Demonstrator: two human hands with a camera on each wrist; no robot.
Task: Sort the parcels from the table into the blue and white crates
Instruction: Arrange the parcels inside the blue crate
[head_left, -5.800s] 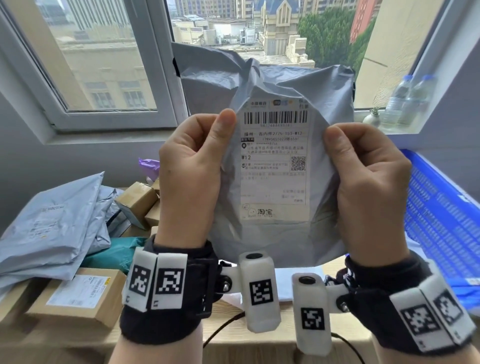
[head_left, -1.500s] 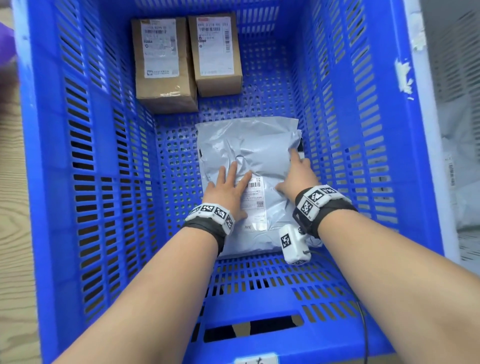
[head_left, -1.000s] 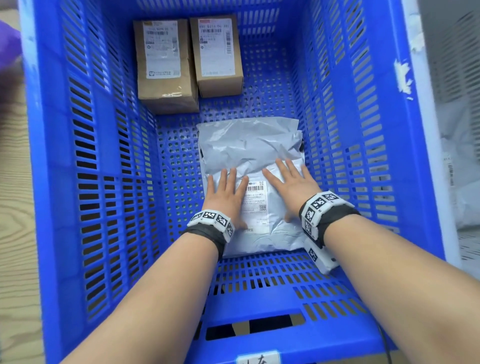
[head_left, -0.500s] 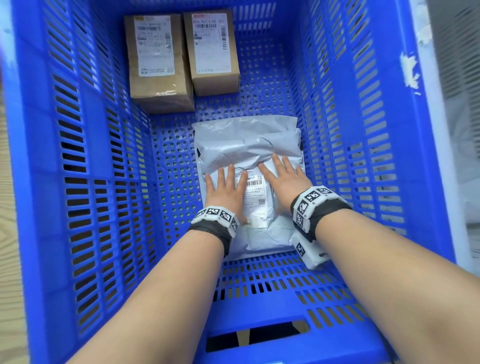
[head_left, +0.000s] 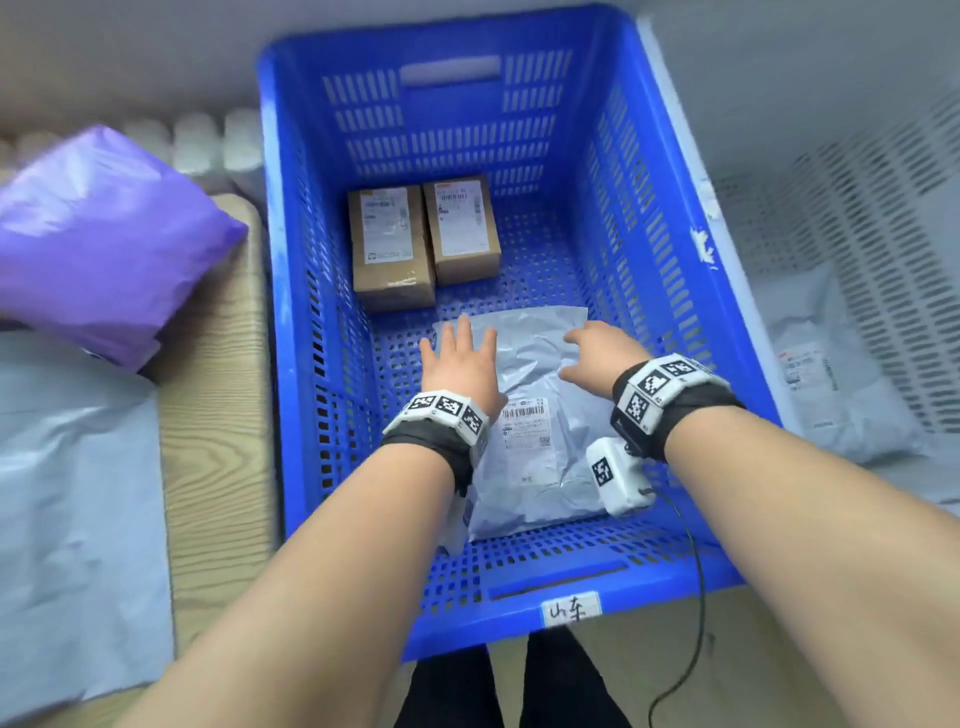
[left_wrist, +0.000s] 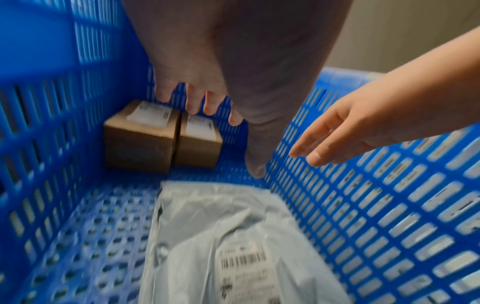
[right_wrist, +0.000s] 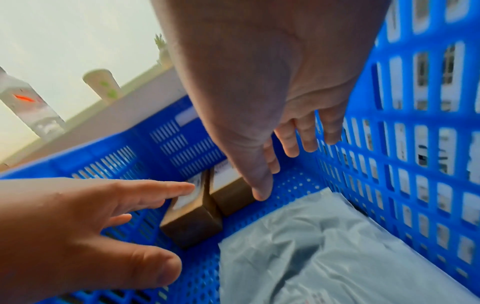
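While grey parcel (head_left: 524, 410) lies in blue crate (head_left: 322, 249), both hands hover empty.

I am seeing my right hand (right_wrist: 262, 86) hanging over the grey parcel (right_wrist: 324, 246) in the blue crate (right_wrist: 415, 164), fingers relaxed. My left hand (right_wrist: 85, 222) is reaching in with spread fingers near two cardboard boxes (right_wrist: 205, 207)
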